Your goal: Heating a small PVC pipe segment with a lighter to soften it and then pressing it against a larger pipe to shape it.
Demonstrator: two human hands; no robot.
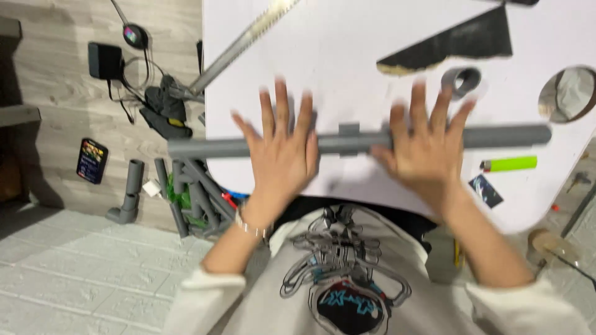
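Both your hands lie flat and spread, fingers splayed, gripping nothing: your left hand [282, 146] and your right hand [428, 142] press palm-down on a long grey pipe [347, 142] that runs level across the middle of the frame. The pipe rests on a white table [347, 49], its left end jutting past the table's edge; a small fitting sits at its midpoint, between your hands. Above your right hand lies a short grey pipe ring [461, 80], and a dark wedge-shaped piece [459, 42] beyond it. A green lighter [509, 164] lies just under the pipe's right end. A handsaw [248, 37] slants across the upper left. Spare grey pipes [186, 198] lean at lower left.
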